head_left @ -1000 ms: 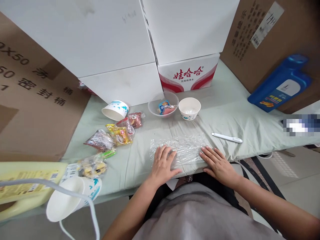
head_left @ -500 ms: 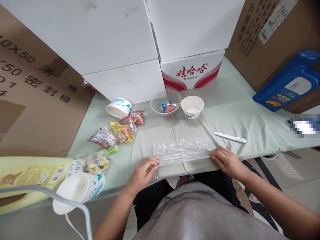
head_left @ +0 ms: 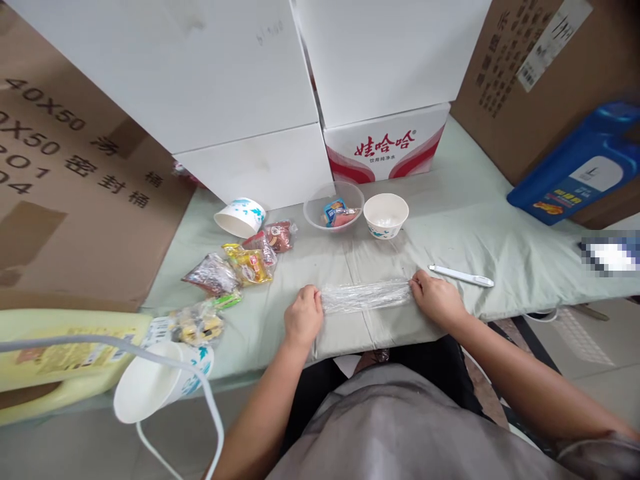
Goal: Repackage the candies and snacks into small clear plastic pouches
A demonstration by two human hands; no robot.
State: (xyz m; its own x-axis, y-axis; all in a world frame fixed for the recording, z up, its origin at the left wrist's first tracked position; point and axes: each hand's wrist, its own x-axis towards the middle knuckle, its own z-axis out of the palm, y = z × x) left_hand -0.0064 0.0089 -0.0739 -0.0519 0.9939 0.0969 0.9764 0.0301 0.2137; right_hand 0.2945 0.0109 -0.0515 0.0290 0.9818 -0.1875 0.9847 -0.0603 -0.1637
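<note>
The cling film (head_left: 366,296) was bunched into a long, crinkly, see-through strip lying across the near edge of the worktop (head_left: 465,220), which had a pale green cloth over it. Left hand (head_left: 303,318) had its fingers closed tight on the left end, right hand (head_left: 437,299) pinched the right end, so the strip ran between them. Just beyond the right hand lay a slim white pen (head_left: 461,275), not touching. Further back sat a clear plastic bowl (head_left: 333,207) with a couple of wrapped snacks in it, right beside a white paper bowl (head_left: 385,215). Off to the left was a scatter of shiny snack packets (head_left: 235,267) and a tipped-over paper cup (head_left: 241,217). White boxes (head_left: 240,100) walled off the back.
</note>
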